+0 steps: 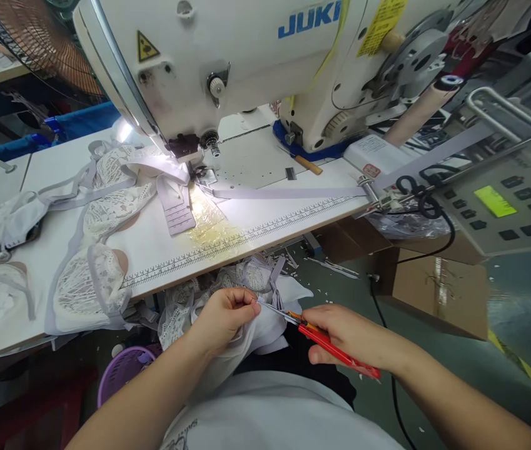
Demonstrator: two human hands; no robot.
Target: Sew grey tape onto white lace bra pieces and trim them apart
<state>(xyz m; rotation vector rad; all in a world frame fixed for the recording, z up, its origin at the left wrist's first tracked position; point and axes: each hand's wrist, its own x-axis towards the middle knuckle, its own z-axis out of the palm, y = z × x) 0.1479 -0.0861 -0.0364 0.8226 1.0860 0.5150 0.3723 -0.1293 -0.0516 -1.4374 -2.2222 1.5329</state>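
My left hand (225, 319) is closed in a pinch on an edge of a white lace bra (256, 276) that hangs over my lap below the table edge. The rest of the bra is bunched under and behind that hand. In my right hand (344, 334) is a pair of scissors (324, 342) with red and orange handles. Their narrow blades point left, and the tips reach the pinched fabric at my left fingertips. I cannot tell whether the blades touch the cloth.
A sewing machine (246, 56) stands on the white table (143, 250), which has a printed ruler along its edge. Several lace bras (101, 206) lie at left. An awl (306, 164) lies by the machine. Below are a purple basket (117, 372) and a cardboard box (438, 294).
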